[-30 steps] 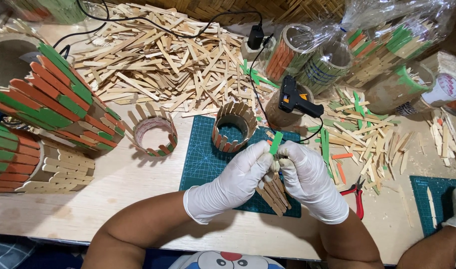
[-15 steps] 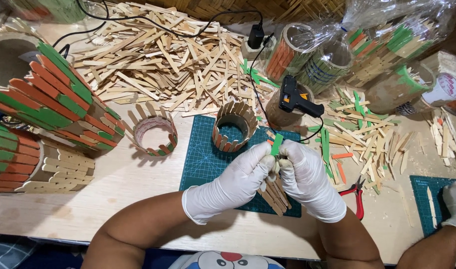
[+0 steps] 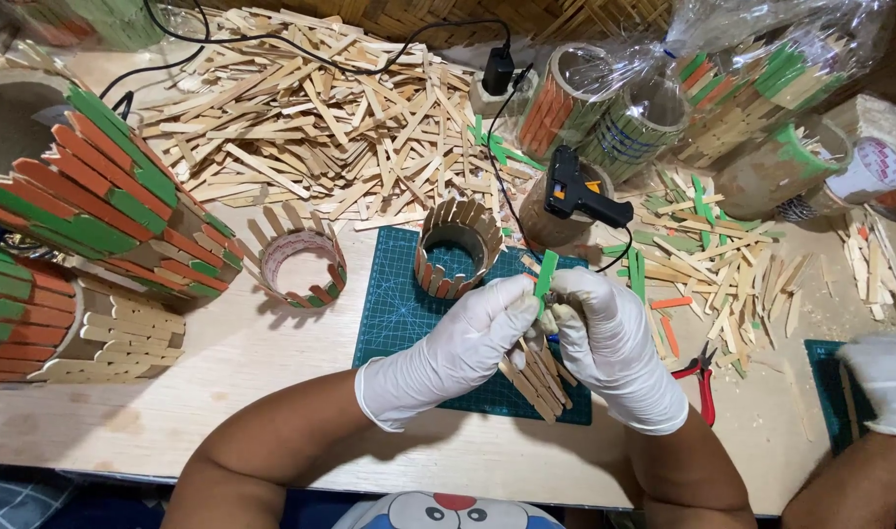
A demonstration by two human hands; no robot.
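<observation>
Gloved hands are meeting over the green cutting mat [image 3: 399, 313]: the left hand [image 3: 467, 343] and right hand [image 3: 605, 338] are together pinching a green stick [image 3: 545, 274], pointing toward 12 o'clock. Plain sticks [image 3: 541, 377] are lying beneath at 6 o'clock; a stick-ringed tube [image 3: 455, 247] is standing at 11 o'clock.

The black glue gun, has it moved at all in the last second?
No. The black glue gun sits on the same tube beside the green cutting mat, unchanged against it.
</observation>
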